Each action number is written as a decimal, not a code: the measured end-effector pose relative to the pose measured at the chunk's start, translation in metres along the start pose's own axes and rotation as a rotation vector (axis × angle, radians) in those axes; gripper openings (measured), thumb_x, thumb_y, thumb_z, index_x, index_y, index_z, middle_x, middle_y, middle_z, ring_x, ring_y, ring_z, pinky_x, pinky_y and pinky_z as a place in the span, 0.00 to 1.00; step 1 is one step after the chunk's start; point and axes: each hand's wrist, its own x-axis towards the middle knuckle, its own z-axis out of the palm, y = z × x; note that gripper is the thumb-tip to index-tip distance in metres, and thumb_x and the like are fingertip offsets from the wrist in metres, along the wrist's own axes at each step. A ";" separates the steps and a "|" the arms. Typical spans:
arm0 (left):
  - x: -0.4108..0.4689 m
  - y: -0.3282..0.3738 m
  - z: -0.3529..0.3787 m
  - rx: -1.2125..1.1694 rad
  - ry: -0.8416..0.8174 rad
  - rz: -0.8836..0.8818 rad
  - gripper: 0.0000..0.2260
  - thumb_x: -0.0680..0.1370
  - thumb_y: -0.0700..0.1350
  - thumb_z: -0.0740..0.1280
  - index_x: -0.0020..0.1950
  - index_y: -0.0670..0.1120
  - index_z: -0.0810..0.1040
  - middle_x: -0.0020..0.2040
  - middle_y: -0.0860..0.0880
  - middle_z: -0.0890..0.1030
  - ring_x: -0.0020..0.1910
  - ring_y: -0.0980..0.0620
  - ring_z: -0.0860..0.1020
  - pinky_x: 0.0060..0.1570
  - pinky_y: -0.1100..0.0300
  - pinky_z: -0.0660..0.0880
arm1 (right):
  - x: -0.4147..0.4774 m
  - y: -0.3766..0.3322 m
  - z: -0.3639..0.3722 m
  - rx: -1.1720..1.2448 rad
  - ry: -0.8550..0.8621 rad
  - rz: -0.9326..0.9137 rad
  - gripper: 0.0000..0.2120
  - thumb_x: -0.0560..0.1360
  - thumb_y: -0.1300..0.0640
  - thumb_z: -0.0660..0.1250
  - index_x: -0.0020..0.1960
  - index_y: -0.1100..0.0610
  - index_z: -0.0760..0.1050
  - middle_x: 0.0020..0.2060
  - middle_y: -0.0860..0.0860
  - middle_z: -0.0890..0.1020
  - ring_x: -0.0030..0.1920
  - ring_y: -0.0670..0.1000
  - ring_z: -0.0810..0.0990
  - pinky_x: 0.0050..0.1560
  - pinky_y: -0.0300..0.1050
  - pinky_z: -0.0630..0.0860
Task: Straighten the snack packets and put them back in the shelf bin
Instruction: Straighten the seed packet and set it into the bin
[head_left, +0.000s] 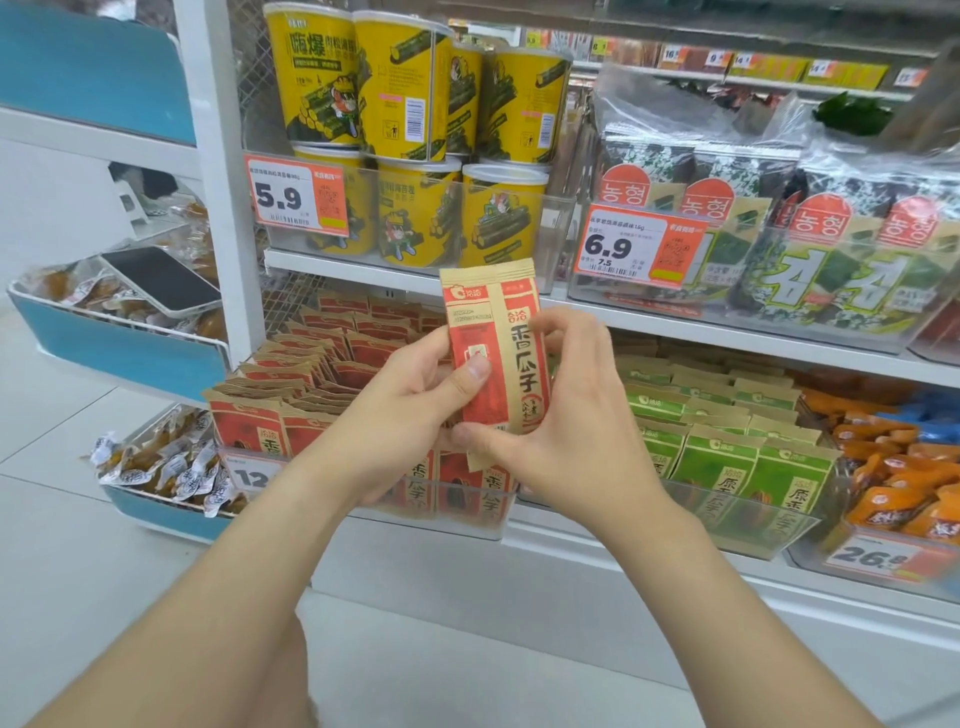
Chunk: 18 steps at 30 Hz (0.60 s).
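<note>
— While the red packet (496, 353) was held upright in front of the shelf, how far had the job got?

— Partway, I'd judge. That one packet was out of the bin (457, 512), above its front edge, and not yet put back. The left hand (415, 410) gripped its left edge, thumb pressed flat on the front. The right hand (561, 410) pinched it too, fingers curled over the right edge and thumb at the bottom corner.

— And what was already in the bin?

— Rows of red packets (311, 374) stood behind and to the left, mostly upright but leaning unevenly, so straightening looked unfinished. Too many overlapped to count; about four faced forward.

— Around it?

— Green packets (727, 457) filled the next bin on the right, three fronts showing, more behind. Orange packs (904, 499) lay further right. Above were seven yellow tubs (415, 104) that I could count, and seaweed bags (831, 228) beside them. Four price tags (296, 195) were readable.
</note>
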 end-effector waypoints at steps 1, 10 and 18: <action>0.001 -0.001 0.000 -0.006 0.011 -0.018 0.15 0.90 0.46 0.59 0.76 0.53 0.76 0.65 0.46 0.86 0.63 0.42 0.86 0.60 0.35 0.83 | 0.000 0.000 0.000 0.022 -0.026 0.016 0.50 0.63 0.39 0.86 0.75 0.44 0.60 0.63 0.42 0.73 0.58 0.43 0.78 0.53 0.53 0.83; 0.002 0.003 0.000 -0.018 0.115 -0.023 0.13 0.88 0.43 0.63 0.71 0.49 0.81 0.62 0.45 0.87 0.61 0.42 0.87 0.59 0.34 0.83 | 0.011 0.009 -0.004 0.579 -0.076 0.242 0.15 0.84 0.56 0.71 0.70 0.54 0.77 0.56 0.49 0.89 0.56 0.51 0.89 0.57 0.60 0.86; -0.001 0.007 0.002 -0.163 0.121 -0.035 0.16 0.81 0.48 0.70 0.66 0.42 0.83 0.58 0.38 0.88 0.56 0.37 0.87 0.51 0.42 0.87 | 0.012 0.000 -0.015 0.896 -0.116 0.435 0.11 0.85 0.58 0.69 0.65 0.59 0.82 0.51 0.57 0.90 0.49 0.58 0.90 0.44 0.50 0.87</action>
